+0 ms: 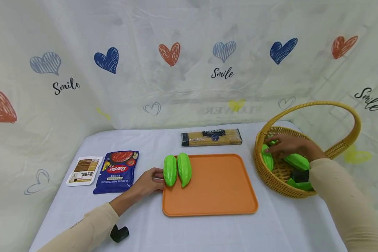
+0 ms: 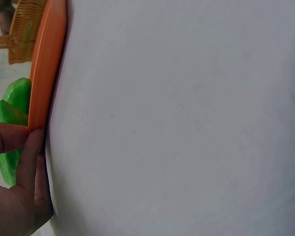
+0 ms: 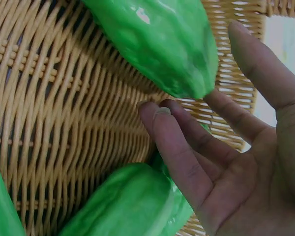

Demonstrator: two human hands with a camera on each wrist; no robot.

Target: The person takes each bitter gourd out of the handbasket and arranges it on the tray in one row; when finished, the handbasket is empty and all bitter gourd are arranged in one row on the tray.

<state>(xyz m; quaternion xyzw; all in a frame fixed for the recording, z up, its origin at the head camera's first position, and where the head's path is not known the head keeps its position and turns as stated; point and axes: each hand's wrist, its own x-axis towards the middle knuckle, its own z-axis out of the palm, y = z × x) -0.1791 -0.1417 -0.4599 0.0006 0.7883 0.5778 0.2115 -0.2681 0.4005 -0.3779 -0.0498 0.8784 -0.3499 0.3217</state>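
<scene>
My left hand (image 1: 149, 182) pinches the left rim of an orange tray (image 1: 217, 189); in the left wrist view, thumb and fingers meet at the tray's edge. Two glossy green gourds, seemingly bitter melons, lie side by side on the tray's left part: one gourd (image 1: 170, 170) next to that hand, the other gourd (image 1: 184, 169) just right of it. My right hand (image 1: 288, 145) reaches into a wicker basket (image 1: 272, 185). Its fingers are spread and loosely bent, with the thumb apart, around the end of a green gourd (image 3: 162, 44). Another gourd (image 3: 132, 204) lies below these fingers.
The basket's tall handle (image 1: 349, 136) arches over the right forearm. A spaghetti pack (image 1: 212, 138) lies behind the tray. Left of the tray are a blue Barilla pouch (image 1: 117, 172) and a white packet (image 1: 84, 171). A black object (image 1: 119, 233) is by the left sleeve.
</scene>
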